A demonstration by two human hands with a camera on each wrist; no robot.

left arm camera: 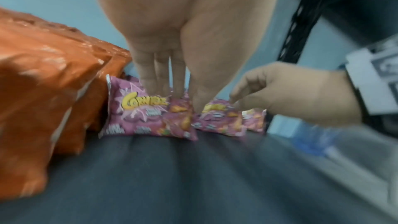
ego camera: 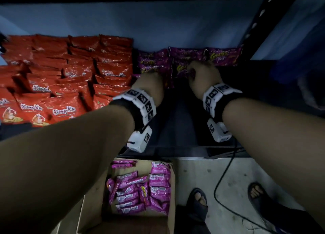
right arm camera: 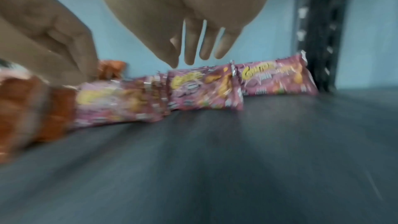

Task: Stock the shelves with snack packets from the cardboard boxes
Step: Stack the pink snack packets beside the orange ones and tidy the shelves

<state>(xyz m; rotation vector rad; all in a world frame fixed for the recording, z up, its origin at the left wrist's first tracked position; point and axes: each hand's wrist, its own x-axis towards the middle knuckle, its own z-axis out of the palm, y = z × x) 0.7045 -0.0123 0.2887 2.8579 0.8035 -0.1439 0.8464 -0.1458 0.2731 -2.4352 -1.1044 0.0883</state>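
Purple Cornitoz packets (ego camera: pixel 223 58) stand in a row at the back of a dark shelf (ego camera: pixel 184 114). My left hand (ego camera: pixel 151 81) reaches over the leftmost ones; in the left wrist view its straight fingers (left arm camera: pixel 163 77) and thumb rest on the tops of the packets (left arm camera: pixel 150 117). My right hand (ego camera: pixel 198 72) is over the middle packet (right arm camera: pixel 204 91). Its fingers (right arm camera: pixel 189 54) hang straight just above the packet's top edge, holding nothing. Another packet (right arm camera: pixel 275 77) stands by the shelf post. On the floor below, a cardboard box (ego camera: pixel 91 207) holds several more purple packets (ego camera: pixel 140 186).
Stacked red snack packets (ego camera: pixel 61 75) fill the shelf's left half, right against the purple row. A black perforated upright (ego camera: pixel 253 31) bounds the shelf on the right. A black cable (ego camera: pixel 223 177) runs across the floor beside my sandalled feet (ego camera: pixel 198 198).
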